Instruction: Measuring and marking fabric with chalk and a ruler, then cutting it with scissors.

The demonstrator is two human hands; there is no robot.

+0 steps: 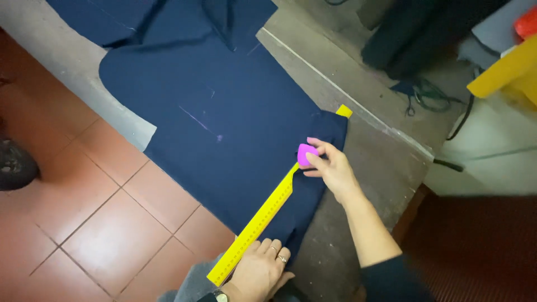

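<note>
A large piece of dark navy woven fabric (224, 112) lies flat across a grey work table (369, 151), with one edge hanging over the table side above the red-brown tiled floor (95, 223). Faint purple chalk marks show on the cloth: a short slanted line and a small dot near its middle. A long yellow plastic ruler (263, 215) lies diagonally on the fabric; its far tip shows beyond the cloth's upper corner, while a fold of the fabric covers part of its length. The right hand (334, 170) holds a small pink-purple piece of tailor's chalk (305, 154), pinched between thumb and fingertips, fingers closed on it, at the ruler's edge on the cloth. The left hand (260, 268) rests flat on the near end of the ruler, fingers spread and pressing down, not curled around anything; rings show on two fingers and a watch at the wrist. Black cables (425, 98) lie on the floor beyond the table, near a yellow box-like object (503, 72).
</note>
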